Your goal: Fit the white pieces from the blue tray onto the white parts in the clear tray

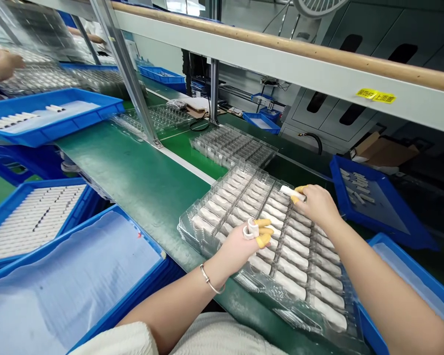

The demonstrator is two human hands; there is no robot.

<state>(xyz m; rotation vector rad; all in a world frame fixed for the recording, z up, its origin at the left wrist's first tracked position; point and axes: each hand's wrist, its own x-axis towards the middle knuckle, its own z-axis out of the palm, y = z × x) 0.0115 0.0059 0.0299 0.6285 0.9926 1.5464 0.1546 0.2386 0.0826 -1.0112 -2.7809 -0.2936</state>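
Observation:
My right hand [314,202], with yellow finger cots, pinches a white tube [288,191] above the right part of a clear plastic tray [196,242]. Rows of similar white tubes [296,266] lie in the tray's compartments. Over the middle of the same tray is my left hand [244,241], its yellow-capped fingers a little apart and no tube visible in them. White bands circle some of its fingers. Whether its fingertips touch the tubes below I cannot tell.
Behind the filled tray stands another stack of clear trays [237,148]. Blue bins [114,209] flank the green bench [133,162], several with white tubes. A metal post [128,74] and an overhead beam [244,49] cross the view. Another person's hand [2,63] shows far left.

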